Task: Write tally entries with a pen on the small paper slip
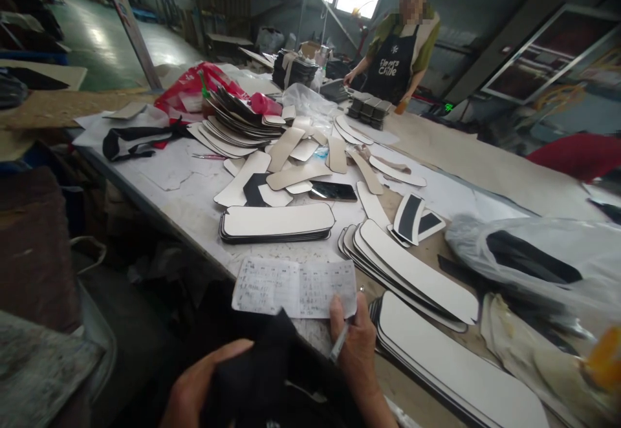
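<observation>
An open notebook [276, 289] with handwritten lines lies at the table's near edge. My right hand [356, 344] pinches its lower right corner, thumb on the page. A pale pen [339, 342] is also tucked in that hand, pointing down toward me. My left hand [206, 379] is low in front of my body beside black cloth [257, 376], which covers most of its fingers; whether it grips the cloth I cannot tell. Just beyond the notebook sits a stack of white, dark-edged strips [279, 221]. Curved white pieces [402, 266] are fanned out to the right.
Another stack of long white pieces [451, 357] is at my right, near a clear plastic bag [533, 253]. A phone [332, 191] lies among loose beige pieces [298, 176]. Across the table stands a person in a dark apron [391, 59]. A red bag [194, 92] is at the back left.
</observation>
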`<state>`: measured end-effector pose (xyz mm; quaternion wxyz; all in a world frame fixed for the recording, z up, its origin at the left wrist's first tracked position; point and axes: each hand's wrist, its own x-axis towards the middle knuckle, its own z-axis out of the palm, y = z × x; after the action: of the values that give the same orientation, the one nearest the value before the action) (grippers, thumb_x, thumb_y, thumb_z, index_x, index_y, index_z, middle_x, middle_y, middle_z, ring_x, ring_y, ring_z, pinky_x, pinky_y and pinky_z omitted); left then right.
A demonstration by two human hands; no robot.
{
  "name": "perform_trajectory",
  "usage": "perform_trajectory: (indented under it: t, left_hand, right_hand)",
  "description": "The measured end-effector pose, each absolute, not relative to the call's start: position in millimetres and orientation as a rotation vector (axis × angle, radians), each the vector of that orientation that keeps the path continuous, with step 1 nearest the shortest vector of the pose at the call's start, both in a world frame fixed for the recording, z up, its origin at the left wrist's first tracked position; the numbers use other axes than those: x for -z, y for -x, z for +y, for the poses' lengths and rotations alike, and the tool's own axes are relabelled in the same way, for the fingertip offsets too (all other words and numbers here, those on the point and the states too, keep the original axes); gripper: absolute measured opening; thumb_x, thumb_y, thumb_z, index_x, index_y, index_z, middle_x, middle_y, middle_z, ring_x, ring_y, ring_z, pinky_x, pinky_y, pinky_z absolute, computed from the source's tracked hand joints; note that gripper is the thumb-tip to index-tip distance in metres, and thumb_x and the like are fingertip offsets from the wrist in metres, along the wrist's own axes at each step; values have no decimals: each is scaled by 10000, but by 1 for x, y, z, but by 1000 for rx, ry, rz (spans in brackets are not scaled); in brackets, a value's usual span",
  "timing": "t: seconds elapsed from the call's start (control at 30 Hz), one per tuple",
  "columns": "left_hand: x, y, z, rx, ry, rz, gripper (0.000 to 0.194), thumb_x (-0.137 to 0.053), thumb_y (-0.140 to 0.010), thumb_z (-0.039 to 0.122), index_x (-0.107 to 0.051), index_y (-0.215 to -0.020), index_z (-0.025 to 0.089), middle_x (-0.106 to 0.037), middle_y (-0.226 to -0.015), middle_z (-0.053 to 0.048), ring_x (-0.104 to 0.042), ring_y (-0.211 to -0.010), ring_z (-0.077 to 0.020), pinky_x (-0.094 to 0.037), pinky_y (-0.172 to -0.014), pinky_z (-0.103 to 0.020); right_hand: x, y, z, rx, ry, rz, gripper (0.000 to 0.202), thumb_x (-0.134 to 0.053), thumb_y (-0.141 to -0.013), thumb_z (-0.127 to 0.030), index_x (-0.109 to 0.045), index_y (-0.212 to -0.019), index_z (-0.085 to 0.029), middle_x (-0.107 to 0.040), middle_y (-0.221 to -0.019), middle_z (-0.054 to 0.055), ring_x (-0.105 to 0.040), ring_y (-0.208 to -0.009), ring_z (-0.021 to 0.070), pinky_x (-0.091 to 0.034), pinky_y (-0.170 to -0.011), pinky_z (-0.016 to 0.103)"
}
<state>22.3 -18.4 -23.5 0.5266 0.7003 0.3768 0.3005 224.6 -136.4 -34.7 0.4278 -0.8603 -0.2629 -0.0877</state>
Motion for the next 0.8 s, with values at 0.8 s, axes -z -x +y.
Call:
perform_trajectory:
  t: [0.8]
  left_hand:
    - [53, -89, -44, -35, -2754, 455, 911, -390, -575, -48, -205, -1451, 122, -624, -682, -64, -600, -612, -226, -541, -594, -391]
  right_hand:
    - [28, -223, -137, 197, 2160, -580, 235, -481, -864, -431, -448, -766, -220, -526, -588, -28, -492, -464, 132, -403, -439, 224]
